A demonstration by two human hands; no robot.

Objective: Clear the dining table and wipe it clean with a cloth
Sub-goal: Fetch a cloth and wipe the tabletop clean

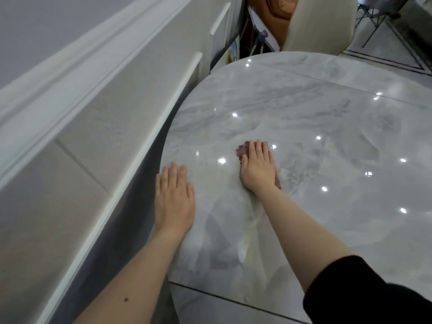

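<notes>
The glossy grey marble dining table point(315, 108) fills the middle and right of the head view, with ceiling lights mirrored in it. My right hand point(258, 167) lies flat with straight fingers on a small brown cloth point(242, 150), pressing it to the tabletop; most of the cloth is hidden under the palm, with a corner showing by the wrist. My left hand point(174, 195) rests flat on the table near its left edge, fingers straight, holding nothing.
A white panelled wall point(81, 113) runs close along the table's left edge. A cream upholstered chair point(322, 26) stands at the far side. Boxes and clutter point(261, 31) sit in the gap behind the wall. Tiled floor point(385, 54) shows at the top right.
</notes>
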